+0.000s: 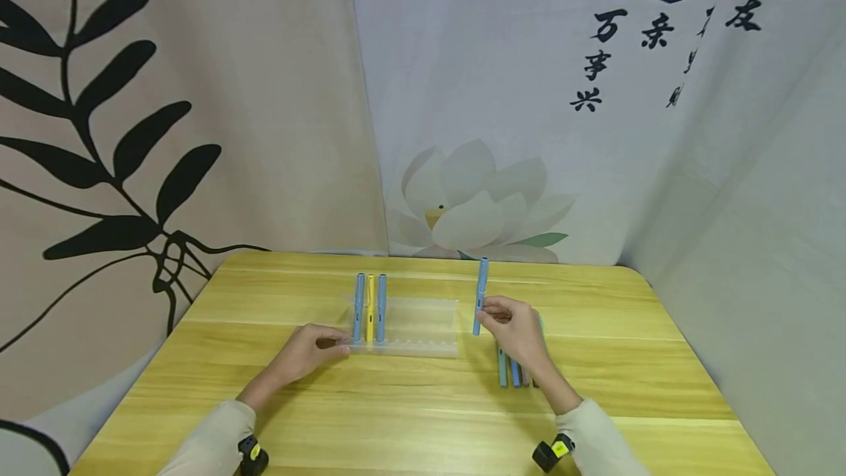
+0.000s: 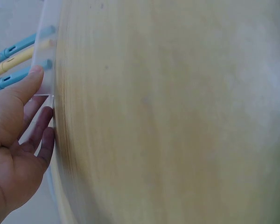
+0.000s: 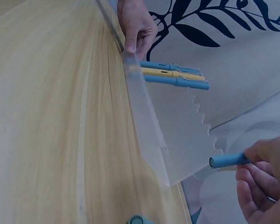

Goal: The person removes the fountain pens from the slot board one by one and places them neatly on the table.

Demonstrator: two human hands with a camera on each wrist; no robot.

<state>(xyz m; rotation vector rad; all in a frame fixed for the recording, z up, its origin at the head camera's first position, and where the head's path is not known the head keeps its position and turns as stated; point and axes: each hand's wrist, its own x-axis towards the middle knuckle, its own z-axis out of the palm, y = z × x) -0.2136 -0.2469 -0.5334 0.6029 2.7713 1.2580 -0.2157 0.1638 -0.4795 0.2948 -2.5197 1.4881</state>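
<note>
A clear plastic pen rack (image 1: 423, 325) stands on the table with a notched edge. Toward its left end lean a blue pen (image 1: 359, 307), a yellow pen (image 1: 371, 307) and a second blue pen (image 1: 381, 307), side by side. My left hand (image 1: 307, 355) pinches the rack's left end, its thumb (image 2: 33, 81) on the front strip. To the right of the rack, my right hand (image 1: 518, 329) holds another blue pen (image 1: 482, 281) nearly upright between thumb and fingers. This pen's lower end (image 3: 219, 161) is apart from the rack in the right wrist view.
Several more pens, among them a green one (image 1: 503, 369) and a blue one (image 1: 515, 373), lie on the wooden table (image 1: 410, 417) beneath my right hand, which partly hides them. A printed curtain (image 1: 297, 131) hangs behind the table's far edge.
</note>
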